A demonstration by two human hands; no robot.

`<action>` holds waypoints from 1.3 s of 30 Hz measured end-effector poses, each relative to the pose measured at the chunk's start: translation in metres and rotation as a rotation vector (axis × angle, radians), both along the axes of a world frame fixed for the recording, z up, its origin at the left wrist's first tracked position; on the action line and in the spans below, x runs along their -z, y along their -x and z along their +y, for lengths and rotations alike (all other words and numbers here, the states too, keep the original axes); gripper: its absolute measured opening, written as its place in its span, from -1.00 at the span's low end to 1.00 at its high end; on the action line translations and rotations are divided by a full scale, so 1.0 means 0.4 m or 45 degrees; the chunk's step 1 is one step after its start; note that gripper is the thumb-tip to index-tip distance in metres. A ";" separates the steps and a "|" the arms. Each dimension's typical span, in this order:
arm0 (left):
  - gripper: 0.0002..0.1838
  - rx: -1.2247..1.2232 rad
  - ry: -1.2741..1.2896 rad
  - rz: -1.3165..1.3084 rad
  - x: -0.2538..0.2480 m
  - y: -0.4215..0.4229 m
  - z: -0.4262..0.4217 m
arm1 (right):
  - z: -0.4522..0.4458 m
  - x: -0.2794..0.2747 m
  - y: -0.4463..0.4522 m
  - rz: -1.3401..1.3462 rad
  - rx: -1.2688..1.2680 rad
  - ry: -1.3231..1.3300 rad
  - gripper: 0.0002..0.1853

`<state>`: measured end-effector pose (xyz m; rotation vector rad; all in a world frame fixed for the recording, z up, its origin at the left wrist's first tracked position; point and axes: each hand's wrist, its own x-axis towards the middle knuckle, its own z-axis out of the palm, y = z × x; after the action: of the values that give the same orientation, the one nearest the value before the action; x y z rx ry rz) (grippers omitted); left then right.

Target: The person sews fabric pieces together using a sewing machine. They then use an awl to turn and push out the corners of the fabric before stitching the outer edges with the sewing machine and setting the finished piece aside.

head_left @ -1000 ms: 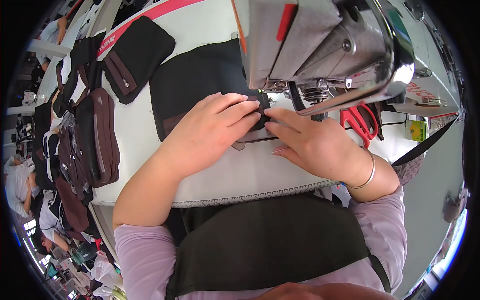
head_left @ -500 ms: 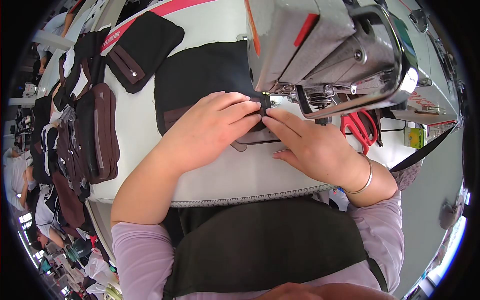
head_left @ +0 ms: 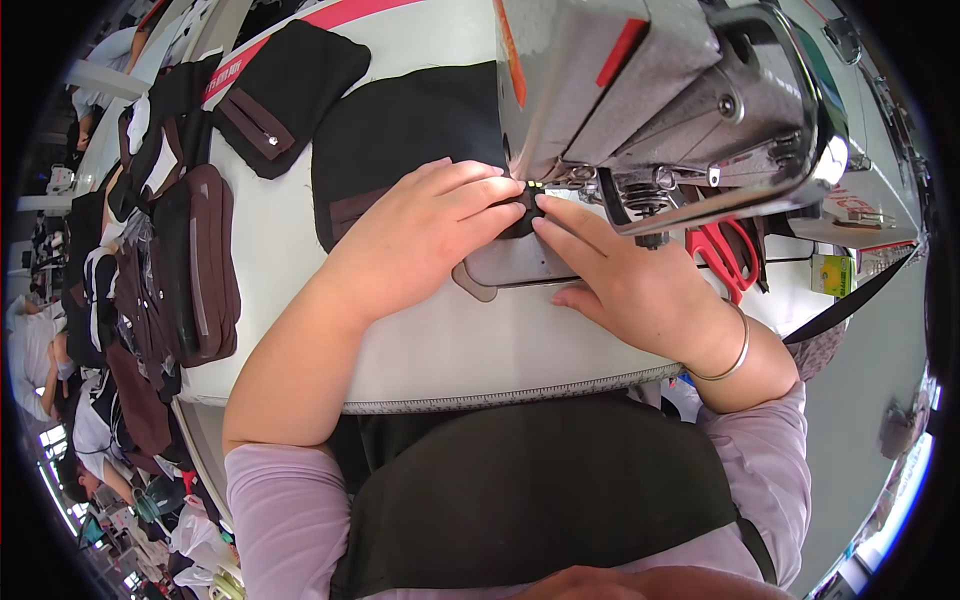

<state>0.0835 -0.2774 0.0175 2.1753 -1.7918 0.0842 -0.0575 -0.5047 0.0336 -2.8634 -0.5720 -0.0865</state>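
A black fabric panel (head_left: 400, 130) with a dark brown strip (head_left: 352, 208) lies on the white table, its right edge under the sewing machine (head_left: 610, 100). My left hand (head_left: 425, 235) rests flat on the panel, fingers stretched toward the machine's needle area. Beside those fingertips, my right hand (head_left: 640, 290) touches the panel's near right corner with its extended fingers; its thumb lies apart over the metal plate (head_left: 520, 265). Both hands are open and press from above. The machine head hides the needle and part of the panel.
A second black piece with a brown zipper strip (head_left: 310, 95) lies at upper left. Stacked brown and black pieces (head_left: 200, 265) hang along the left table edge. Red-handled scissors (head_left: 725, 260) and a small yellow-green box (head_left: 830, 275) are at right. A measuring tape (head_left: 500, 393) lines the front edge.
The black panel has slid away from me, toward the back of the table, and both hands have moved slightly that way with it. More of the metal plate now shows.
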 end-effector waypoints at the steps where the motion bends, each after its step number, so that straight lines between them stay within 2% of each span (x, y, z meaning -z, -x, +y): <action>1: -0.64 0.000 -0.001 0.001 -0.001 0.000 0.001 | 0.001 0.000 0.000 0.001 0.000 -0.001 -0.25; 9: -0.62 -0.010 -0.006 -0.011 -0.008 0.004 -0.003 | 0.001 0.011 -0.003 0.003 0.011 -0.108 -0.24; 12: -0.62 0.000 -0.026 0.094 0.000 0.000 -0.007 | 0.004 0.000 0.003 -0.002 0.009 0.087 -0.27; 39: -0.64 -0.003 -0.022 0.062 -0.012 0.001 -0.016 | 0.019 0.026 0.005 -0.066 -0.009 0.095 -0.18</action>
<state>0.0829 -0.2836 0.0221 2.1722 -1.7702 0.0161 -0.0595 -0.4970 0.0230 -2.9392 -0.6084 -0.1418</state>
